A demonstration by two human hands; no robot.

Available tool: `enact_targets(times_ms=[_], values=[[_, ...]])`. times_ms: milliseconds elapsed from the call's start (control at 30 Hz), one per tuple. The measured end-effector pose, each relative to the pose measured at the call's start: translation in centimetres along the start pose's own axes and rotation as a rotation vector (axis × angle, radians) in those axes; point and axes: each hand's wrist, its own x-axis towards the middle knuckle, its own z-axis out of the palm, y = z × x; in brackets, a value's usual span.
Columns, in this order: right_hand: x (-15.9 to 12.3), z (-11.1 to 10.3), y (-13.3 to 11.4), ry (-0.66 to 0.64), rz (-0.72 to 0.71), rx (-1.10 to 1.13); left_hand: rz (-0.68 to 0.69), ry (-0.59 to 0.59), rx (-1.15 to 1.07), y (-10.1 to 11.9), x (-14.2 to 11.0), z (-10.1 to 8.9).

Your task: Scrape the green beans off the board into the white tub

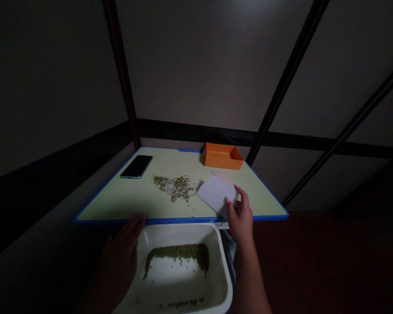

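Note:
My right hand (241,216) pinches a white card (216,194) by its right edge, thumb on top, and holds it low over the right side of the small table (170,211). To the card's left lies a loose scatter of small green grains (182,186), with some whitish ones among them. A thin patch of pale grains (223,176) shows just behind the card. My left hand (122,250) is in shadow, fingers stretched out to the table's front edge beside a white basin (227,283). Inside the basin, more green grains (180,251) form a curved band.
An orange open box (223,162) stands at the back right of the table. A dark-screened phone (136,167) lies at the back left. A blue trim runs round the table, and panelled walls (196,65) rise behind and at the left.

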Motion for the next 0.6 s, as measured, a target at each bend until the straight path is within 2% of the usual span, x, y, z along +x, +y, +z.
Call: enact_targets(times_ms=[367,600], values=[[0.46,0.68,0.01,-0.033,0.012,-0.001,0.003,-0.003,-0.002,0.19,-0.17,0.03],[0.30,0.05,0.04,-0.063,-0.014,0.021,0.029,0.011,-0.009,0.13,-0.40,-0.02]])
